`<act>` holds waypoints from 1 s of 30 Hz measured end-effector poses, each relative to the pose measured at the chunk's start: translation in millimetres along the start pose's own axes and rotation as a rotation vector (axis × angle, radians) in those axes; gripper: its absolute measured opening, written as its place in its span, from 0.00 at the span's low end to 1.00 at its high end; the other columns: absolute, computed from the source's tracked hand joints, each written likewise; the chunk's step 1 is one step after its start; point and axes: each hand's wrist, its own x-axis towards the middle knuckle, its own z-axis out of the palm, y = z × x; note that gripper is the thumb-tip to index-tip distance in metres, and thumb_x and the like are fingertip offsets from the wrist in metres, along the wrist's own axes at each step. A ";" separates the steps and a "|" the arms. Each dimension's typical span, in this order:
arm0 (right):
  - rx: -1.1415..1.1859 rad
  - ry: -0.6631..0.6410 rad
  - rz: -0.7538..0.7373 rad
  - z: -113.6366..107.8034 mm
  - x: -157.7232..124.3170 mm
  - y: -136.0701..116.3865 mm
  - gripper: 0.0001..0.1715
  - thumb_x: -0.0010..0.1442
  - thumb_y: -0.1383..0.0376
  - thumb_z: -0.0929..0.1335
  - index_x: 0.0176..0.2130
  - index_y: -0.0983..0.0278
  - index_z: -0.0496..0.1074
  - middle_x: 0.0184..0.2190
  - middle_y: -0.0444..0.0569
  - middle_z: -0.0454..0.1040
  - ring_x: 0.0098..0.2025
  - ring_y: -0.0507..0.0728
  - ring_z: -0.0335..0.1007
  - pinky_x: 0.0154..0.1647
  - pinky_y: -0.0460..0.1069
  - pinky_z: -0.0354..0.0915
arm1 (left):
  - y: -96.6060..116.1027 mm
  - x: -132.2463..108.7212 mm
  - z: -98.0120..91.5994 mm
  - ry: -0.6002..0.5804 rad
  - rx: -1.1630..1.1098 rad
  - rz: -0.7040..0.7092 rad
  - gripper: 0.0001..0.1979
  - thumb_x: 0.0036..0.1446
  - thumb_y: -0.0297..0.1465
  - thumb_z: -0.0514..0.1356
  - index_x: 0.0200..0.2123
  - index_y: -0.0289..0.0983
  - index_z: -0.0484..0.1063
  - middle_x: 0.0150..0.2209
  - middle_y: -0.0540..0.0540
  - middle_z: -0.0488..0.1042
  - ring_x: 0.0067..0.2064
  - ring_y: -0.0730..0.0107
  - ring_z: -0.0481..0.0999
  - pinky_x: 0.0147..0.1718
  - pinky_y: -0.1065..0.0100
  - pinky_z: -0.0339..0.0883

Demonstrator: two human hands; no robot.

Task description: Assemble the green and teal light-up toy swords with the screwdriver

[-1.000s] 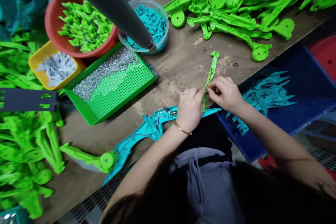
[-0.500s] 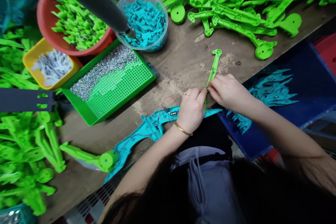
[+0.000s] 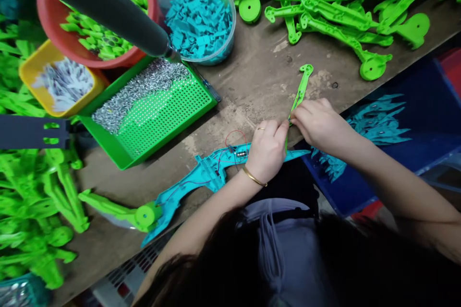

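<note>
My left hand (image 3: 268,148) is closed, fingertips pinched on a slim green plastic arm (image 3: 301,85) that stands up past the fingers. My right hand (image 3: 317,117) pinches the same part from the other side, its fingertips meeting the left ones. Whatever small piece lies between the fingertips is hidden. Under my left hand and wrist lies a long blue plastic shell half (image 3: 194,170), with thin red and dark wires and a small metal spring-like part (image 3: 240,154) in it. A green arm with a round disc (image 3: 145,218) rests on the shell's lower left end.
A green perforated tray (image 3: 169,120) of screws, a yellow box (image 3: 32,69) of pale pieces, a red bowl (image 3: 48,19) and a clear tub (image 3: 230,43) stand at left. A dark pole (image 3: 118,9) crosses above them. Green parts (image 3: 334,14) pile up behind; a blue bin (image 3: 425,124) sits right.
The view has shifted slightly, so the table items sit a little differently in the frame. Both hands keep their pinch on the green arm with little visible movement.
</note>
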 end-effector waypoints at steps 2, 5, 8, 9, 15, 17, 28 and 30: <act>-0.028 0.014 -0.002 0.0 -0.1 -2.0 0.14 0.66 0.67 0.59 0.35 0.67 0.71 0.33 0.55 0.71 0.37 0.61 0.64 0.43 0.53 0.54 | 0.1 0.4 0.1 -0.002 0.005 0.004 0.18 0.65 0.25 0.47 0.51 0.30 0.72 0.39 0.38 0.74 0.42 0.59 0.70 0.44 0.61 0.67; -0.048 0.027 -0.018 -0.1 0.1 -3.6 0.14 0.65 0.68 0.59 0.34 0.67 0.71 0.32 0.55 0.71 0.36 0.60 0.64 0.42 0.54 0.54 | 0.4 0.8 -0.4 0.001 0.011 0.013 0.19 0.65 0.24 0.46 0.51 0.29 0.72 0.39 0.38 0.74 0.42 0.60 0.69 0.44 0.62 0.67; -0.078 0.014 -0.056 -3.2 1.7 -4.5 0.15 0.65 0.70 0.58 0.33 0.67 0.71 0.31 0.54 0.71 0.35 0.60 0.63 0.42 0.54 0.53 | 0.6 1.0 -1.6 -0.010 0.005 0.011 0.19 0.65 0.24 0.45 0.51 0.29 0.72 0.40 0.38 0.74 0.42 0.60 0.69 0.44 0.61 0.67; -0.084 0.005 -0.071 -4.6 2.4 -4.5 0.15 0.65 0.70 0.58 0.33 0.67 0.71 0.31 0.54 0.71 0.35 0.60 0.63 0.42 0.54 0.53 | 0.6 1.1 -2.0 -0.015 0.000 0.009 0.19 0.64 0.24 0.45 0.51 0.29 0.72 0.40 0.38 0.74 0.42 0.60 0.69 0.45 0.61 0.67; 0.044 -0.016 -0.104 -2.7 0.2 2.6 0.15 0.66 0.68 0.58 0.36 0.67 0.72 0.34 0.55 0.72 0.38 0.60 0.65 0.44 0.55 0.55 | 0.6 1.8 -2.6 -0.020 -0.038 -0.027 0.18 0.65 0.24 0.45 0.50 0.30 0.72 0.40 0.38 0.74 0.43 0.61 0.70 0.46 0.61 0.68; 0.144 0.007 -0.067 2.6 -2.9 6.6 0.15 0.66 0.67 0.59 0.38 0.67 0.72 0.36 0.55 0.73 0.41 0.60 0.66 0.45 0.55 0.56 | 0.4 1.9 -1.8 -0.013 -0.052 -0.032 0.18 0.66 0.25 0.45 0.50 0.31 0.72 0.41 0.38 0.74 0.43 0.61 0.70 0.46 0.61 0.68; 0.300 0.136 0.017 18.1 -8.1 13.4 0.15 0.67 0.62 0.60 0.40 0.63 0.74 0.37 0.51 0.75 0.42 0.58 0.68 0.46 0.55 0.57 | -1.6 0.5 -0.5 0.004 -0.043 -0.012 0.18 0.66 0.26 0.45 0.50 0.30 0.72 0.40 0.39 0.74 0.43 0.62 0.71 0.45 0.62 0.67; 0.243 0.135 -0.006 18.8 -10.9 9.7 0.17 0.68 0.63 0.58 0.41 0.63 0.74 0.37 0.51 0.75 0.41 0.58 0.67 0.45 0.55 0.56 | -1.2 0.7 -1.3 0.008 -0.032 -0.008 0.18 0.66 0.26 0.46 0.50 0.31 0.72 0.40 0.39 0.74 0.43 0.62 0.71 0.46 0.62 0.67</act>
